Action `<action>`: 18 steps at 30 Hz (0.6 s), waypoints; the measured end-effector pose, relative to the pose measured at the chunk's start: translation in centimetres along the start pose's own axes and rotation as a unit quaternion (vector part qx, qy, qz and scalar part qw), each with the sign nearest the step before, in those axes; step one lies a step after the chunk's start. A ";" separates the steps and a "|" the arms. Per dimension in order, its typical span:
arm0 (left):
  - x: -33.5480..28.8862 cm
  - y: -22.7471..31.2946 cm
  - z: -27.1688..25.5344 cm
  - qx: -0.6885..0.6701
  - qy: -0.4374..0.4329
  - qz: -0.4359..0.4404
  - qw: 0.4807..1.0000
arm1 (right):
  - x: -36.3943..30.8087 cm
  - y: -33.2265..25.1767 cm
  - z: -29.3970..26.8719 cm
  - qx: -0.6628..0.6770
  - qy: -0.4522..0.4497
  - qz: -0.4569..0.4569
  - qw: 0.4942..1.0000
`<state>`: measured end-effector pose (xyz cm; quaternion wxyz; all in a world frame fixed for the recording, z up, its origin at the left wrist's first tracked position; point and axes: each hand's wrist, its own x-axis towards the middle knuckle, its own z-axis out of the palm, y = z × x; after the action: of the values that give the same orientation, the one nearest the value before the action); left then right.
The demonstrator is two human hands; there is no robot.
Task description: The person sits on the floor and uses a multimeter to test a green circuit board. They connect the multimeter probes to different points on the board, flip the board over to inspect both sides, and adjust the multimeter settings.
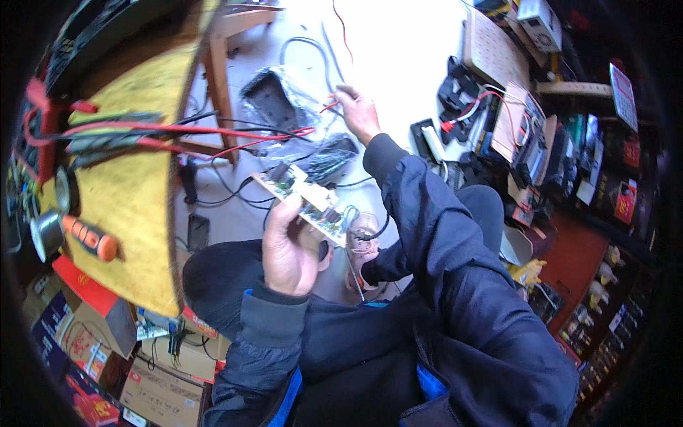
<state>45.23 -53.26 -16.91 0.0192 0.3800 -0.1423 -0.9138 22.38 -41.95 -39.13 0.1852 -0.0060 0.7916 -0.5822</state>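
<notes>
Circuit board [313, 201], flat, oblong and crowded with blocky parts, tilts over the pale floor [427, 50] in your left hand [292, 245], half curled with its thumb against the near edge. Your right hand [359, 114], reaching farther out, is nearly closed, fingertips pinching a thin red wire [329, 107]. Crinkled clear plastic [302, 103] surrounds a dark, tray-like shape [269, 99]. Most left fingers are hidden beneath; glare washes out the floor beyond.

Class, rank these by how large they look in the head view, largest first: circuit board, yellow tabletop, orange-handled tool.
1. Yellow tabletop, by far.
2. Circuit board, though the left hand covers part of it.
3. Orange-handled tool.
</notes>
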 end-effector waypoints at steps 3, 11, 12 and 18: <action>-0.1 0.0 0.7 -0.010 -0.022 -0.010 1.000 | -0.2 -3.3 -8.1 0.006 0.133 -0.039 0.990; 0.2 -0.9 2.3 0.012 -0.038 -0.040 0.998 | -4.9 -1.7 -22.1 0.121 0.166 0.029 0.978; 0.3 -1.1 2.5 0.017 -0.037 -0.035 0.999 | -5.0 0.1 -21.7 0.136 0.174 0.035 0.975; 0.5 -2.2 3.1 0.043 -0.026 -0.034 0.998 | -5.4 9.0 -19.1 -0.002 0.166 0.141 0.976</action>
<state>42.84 -50.50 -15.80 -0.0316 0.3616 -0.1690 -0.9163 23.57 -20.26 -41.04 0.1314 0.2021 0.8057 -0.5411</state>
